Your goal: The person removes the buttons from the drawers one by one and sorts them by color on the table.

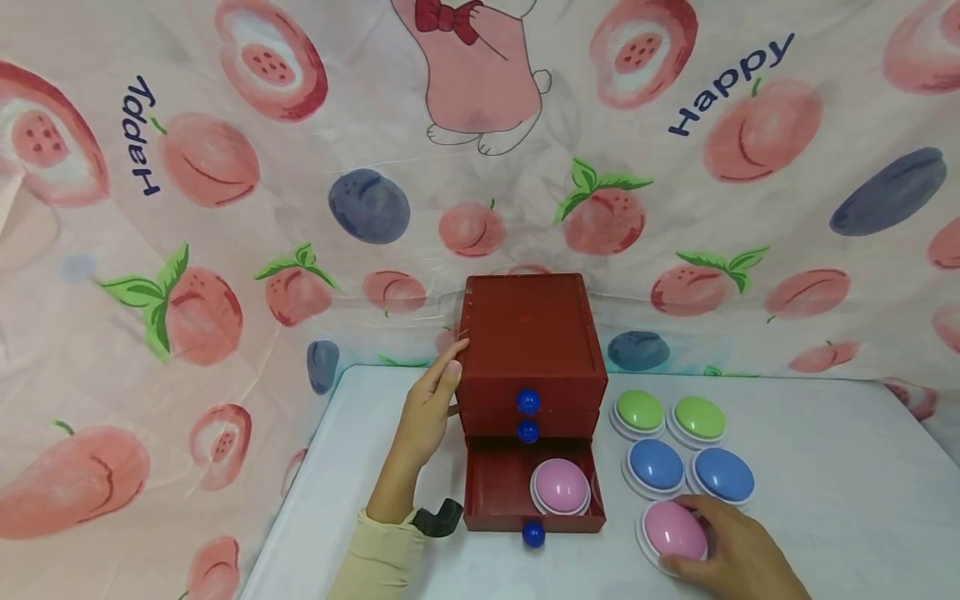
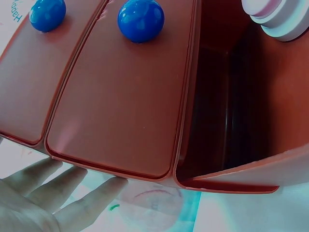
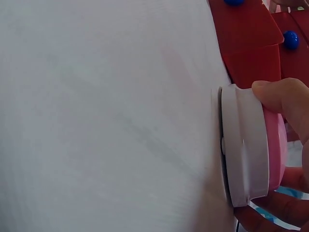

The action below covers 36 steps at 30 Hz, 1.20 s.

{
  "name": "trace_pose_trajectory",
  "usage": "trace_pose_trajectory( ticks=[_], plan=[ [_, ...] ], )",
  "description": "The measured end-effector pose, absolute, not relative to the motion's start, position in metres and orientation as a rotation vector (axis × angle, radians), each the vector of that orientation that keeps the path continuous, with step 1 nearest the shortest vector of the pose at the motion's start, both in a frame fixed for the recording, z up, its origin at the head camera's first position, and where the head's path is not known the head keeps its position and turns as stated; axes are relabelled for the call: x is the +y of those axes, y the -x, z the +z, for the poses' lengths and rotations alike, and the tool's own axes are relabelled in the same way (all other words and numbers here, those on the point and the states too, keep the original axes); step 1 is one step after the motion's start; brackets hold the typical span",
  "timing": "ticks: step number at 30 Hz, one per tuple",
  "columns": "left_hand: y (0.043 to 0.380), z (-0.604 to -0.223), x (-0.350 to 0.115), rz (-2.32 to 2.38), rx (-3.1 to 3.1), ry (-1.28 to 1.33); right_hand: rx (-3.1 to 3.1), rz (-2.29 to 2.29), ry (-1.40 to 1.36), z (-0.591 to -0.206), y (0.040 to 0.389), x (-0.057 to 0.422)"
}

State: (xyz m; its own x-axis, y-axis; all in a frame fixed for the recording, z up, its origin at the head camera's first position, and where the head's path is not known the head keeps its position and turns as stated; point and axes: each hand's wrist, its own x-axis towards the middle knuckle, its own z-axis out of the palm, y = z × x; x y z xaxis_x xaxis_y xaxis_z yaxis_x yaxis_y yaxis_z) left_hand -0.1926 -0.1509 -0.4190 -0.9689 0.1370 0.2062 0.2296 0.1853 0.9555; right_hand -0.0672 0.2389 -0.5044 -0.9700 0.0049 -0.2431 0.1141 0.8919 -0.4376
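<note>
A dark red three-drawer cabinet [image 1: 525,325] with blue ball knobs stands on the table, its bottom drawer [image 1: 491,496] pulled out. Inside that drawer, toward the front right, sits a round pink push button [image 1: 561,485] on a white base. My left hand [image 1: 425,417] rests against the cabinet's left side, its fingers straight, as the left wrist view also shows. With thumb and fingers on either side, my right hand [image 1: 738,550] grips a second pink push button [image 1: 672,532] on the table, right of the drawer. The right wrist view shows its white base [image 3: 244,145] edge-on.
Behind the gripped button are two blue push buttons [image 1: 656,464] and, farther back, two green ones [image 1: 639,410], all right of the cabinet. A fruit-printed cloth [image 1: 375,92] hangs behind the white table [image 1: 840,450]. A black strap piece [image 1: 438,518] shows at my left wrist, near the drawer.
</note>
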Motion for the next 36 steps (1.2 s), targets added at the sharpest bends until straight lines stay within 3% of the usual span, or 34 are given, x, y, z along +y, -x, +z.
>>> trace_pose_trajectory(
  ticks=[18,36],
  plan=[
    [0.192,-0.417,-0.148,-1.91,-2.381,0.366,2.787,-0.755,-0.1,-0.495,0.067,0.242],
    [0.192,-0.419,-0.15,-1.922,-2.372,0.349,3.064,-1.103,0.419,-0.459,0.083,0.179]
  ],
)
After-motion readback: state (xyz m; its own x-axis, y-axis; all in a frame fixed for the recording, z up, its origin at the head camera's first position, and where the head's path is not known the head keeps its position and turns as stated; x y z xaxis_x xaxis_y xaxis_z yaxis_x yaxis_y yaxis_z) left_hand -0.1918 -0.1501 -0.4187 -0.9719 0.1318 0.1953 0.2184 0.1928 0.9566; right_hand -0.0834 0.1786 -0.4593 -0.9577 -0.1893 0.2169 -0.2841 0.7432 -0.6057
